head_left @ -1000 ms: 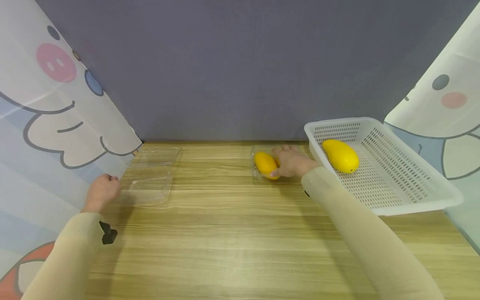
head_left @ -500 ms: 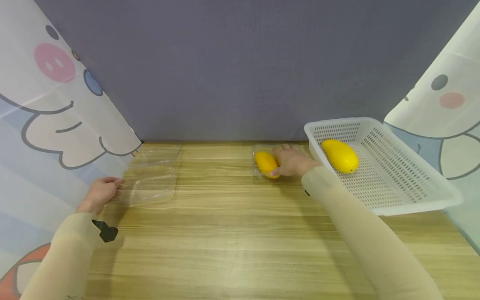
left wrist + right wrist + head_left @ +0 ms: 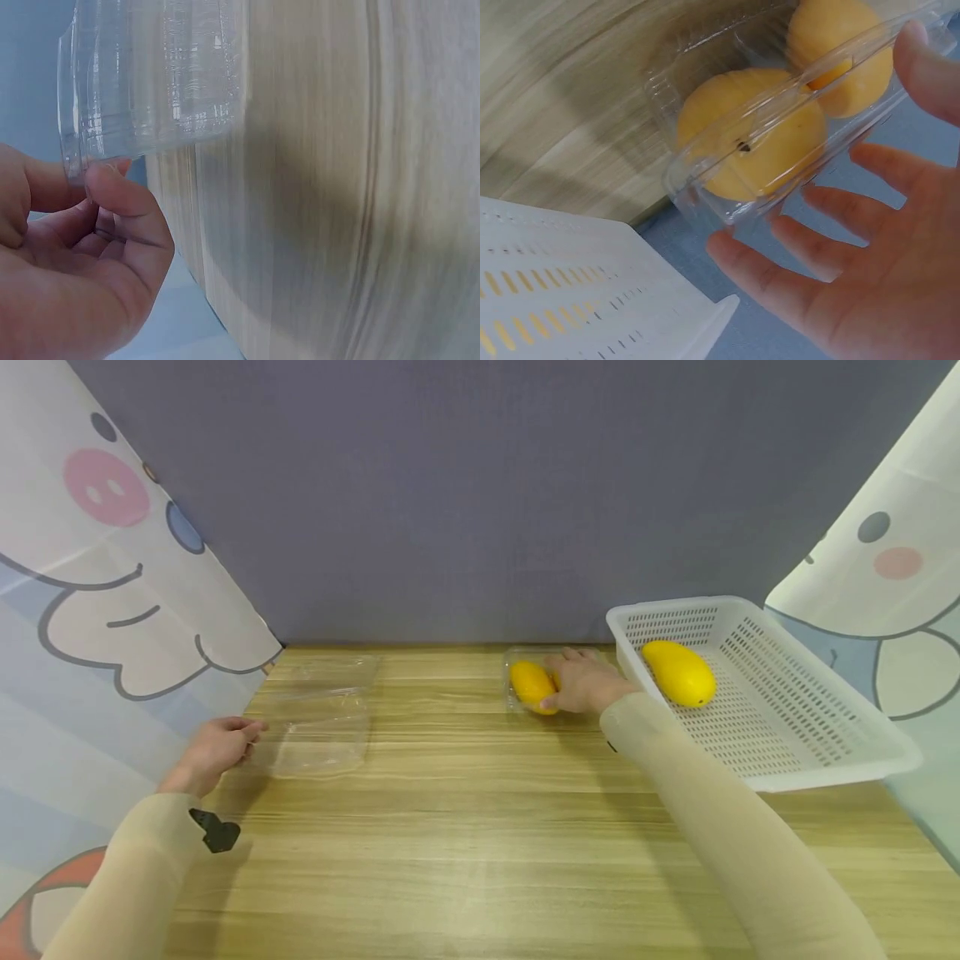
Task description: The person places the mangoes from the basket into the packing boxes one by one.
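Observation:
At the table's left side my left hand [image 3: 213, 752] pinches the edge of an empty clear plastic clamshell box [image 3: 330, 747]. In the left wrist view, thumb and fingertips grip the rim of this box [image 3: 150, 82]. My right hand [image 3: 581, 683] lies over a second clear clamshell box [image 3: 656, 97], which holds mangoes. One yellow mango [image 3: 532, 687] shows beside the hand. In the right wrist view two mangoes stand out, the nearer mango [image 3: 727, 127] with a dark stem spot. There my right fingers are spread along the box edge, not curled round it.
A white perforated plastic basket [image 3: 825, 772] stands on the right, with a single yellow mango [image 3: 680, 673] in it. Behind the wooden table [image 3: 480, 860] rises a grey partition [image 3: 465, 510]. Cartoon-printed sheets [image 3: 112, 610] line both sides.
My left hand has taken hold of the empty clamshell's edge and shifted it slightly to the right. The right hand has stayed nearly still over the mango box.

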A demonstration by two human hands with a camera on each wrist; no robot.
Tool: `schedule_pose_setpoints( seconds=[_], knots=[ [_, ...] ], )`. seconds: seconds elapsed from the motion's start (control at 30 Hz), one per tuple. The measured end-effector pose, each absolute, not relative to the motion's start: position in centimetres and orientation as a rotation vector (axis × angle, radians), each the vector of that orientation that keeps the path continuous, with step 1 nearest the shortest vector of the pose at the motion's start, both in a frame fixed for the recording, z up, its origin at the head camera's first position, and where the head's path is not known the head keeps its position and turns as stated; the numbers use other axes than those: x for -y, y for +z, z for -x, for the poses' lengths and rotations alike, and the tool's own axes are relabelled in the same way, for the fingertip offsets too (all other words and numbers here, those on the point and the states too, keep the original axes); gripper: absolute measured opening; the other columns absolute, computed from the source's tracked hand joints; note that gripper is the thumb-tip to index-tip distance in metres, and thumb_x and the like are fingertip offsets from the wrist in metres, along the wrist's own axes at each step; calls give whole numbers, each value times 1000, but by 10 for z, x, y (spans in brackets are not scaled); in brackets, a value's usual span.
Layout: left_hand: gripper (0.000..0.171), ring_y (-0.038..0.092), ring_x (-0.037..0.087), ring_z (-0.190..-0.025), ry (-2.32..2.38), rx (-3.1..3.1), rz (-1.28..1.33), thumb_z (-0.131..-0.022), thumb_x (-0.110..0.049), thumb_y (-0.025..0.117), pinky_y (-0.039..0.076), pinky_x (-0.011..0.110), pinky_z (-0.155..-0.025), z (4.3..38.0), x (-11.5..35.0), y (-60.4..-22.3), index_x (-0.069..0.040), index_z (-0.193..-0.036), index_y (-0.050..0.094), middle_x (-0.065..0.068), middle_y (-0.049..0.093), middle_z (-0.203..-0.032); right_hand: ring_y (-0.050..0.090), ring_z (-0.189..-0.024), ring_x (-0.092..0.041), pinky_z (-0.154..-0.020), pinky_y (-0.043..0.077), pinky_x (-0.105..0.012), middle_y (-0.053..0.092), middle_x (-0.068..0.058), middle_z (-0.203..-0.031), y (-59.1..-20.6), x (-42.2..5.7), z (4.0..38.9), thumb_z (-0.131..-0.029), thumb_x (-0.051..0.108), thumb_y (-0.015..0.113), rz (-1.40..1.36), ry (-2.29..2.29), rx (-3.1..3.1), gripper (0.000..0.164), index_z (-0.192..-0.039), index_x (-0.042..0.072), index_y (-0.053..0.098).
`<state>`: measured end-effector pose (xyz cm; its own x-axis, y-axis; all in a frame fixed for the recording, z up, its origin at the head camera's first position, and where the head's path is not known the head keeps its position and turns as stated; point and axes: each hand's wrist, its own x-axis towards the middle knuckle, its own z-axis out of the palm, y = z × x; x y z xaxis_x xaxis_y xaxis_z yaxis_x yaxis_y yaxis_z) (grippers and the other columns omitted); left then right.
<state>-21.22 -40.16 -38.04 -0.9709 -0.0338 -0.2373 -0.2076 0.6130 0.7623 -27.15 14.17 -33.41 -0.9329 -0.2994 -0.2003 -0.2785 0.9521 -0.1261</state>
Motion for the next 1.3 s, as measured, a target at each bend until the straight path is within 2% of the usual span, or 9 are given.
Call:
schedule_pose_setpoints(
  seconds=[0.3, 0.47, 0.57, 0.8, 0.97, 1.17, 1.3],
  knots=[
    [52, 51, 13, -80, 1277, -2596, 144, -112, -24, 31, 51, 30, -68, 211, 394, -381, 19, -140, 40, 18, 51, -114, 34, -142, -48, -119, 21, -64, 38, -23, -156, -334, -128, 266, -97, 44, 64, 434, 56, -2946, 72, -155, 10, 40],
    [50, 51, 14, -81, 1286, -2590, 125, -112, -24, 32, 50, 30, -68, 210, 389, -381, 18, -138, 41, 19, 50, -119, 39, -138, -48, -116, 28, -64, 45, -23, -151, -326, -127, 262, -99, 42, 63, 471, 58, -2984, 64, -151, 9, 47],
    [50, 51, 14, -81, 1288, -2595, 115, -112, -24, 32, 50, 30, -68, 211, 385, -381, 18, -138, 41, 17, 51, -115, 41, -136, -46, -112, 35, -64, 47, -22, -150, -316, -129, 259, -99, 41, 62, 479, 5, -2985, 61, -150, 10, 49],
    [51, 46, 12, -76, 1311, -2577, 90, -112, -25, 34, 46, 31, -66, 214, 378, -384, 17, -139, 41, 9, 50, -100, 35, -142, -47, -111, 34, -65, 38, -24, -157, -292, -148, 256, -102, 39, 56, 421, -159, -2955, 63, -153, 5, 42],
    [48, 45, 12, -73, 1309, -2570, 63, -112, -25, 34, 45, 32, -64, 215, 372, -383, 16, -135, 43, 8, 48, -93, 39, -138, -49, -110, 36, -66, 41, -26, -153, -281, -164, 255, -102, 39, 56, 358, -224, -2992, 65, -153, 1, 41],
    [51, 48, 12, -74, 1323, -2578, 58, -112, -27, 37, 47, 30, -65, 218, 364, -383, 16, -137, 43, 9, 52, -95, 41, -134, -53, -107, 37, -68, 40, -31, -150, -269, -185, 256, -104, 35, 52, 289, -216, -3018, 64, -152, -4, 37],
    [48, 49, 11, -73, 1346, -2573, 64, -111, -27, 39, 49, 29, -65, 219, 357, -384, 15, -133, 46, 7, 54, -94, 35, -136, -57, -108, 34, -70, 35, -35, -152, -265, -202, 259, -105, 36, 49, 209, -219, -3021, 67, -154, -6, 31]
  ],
)
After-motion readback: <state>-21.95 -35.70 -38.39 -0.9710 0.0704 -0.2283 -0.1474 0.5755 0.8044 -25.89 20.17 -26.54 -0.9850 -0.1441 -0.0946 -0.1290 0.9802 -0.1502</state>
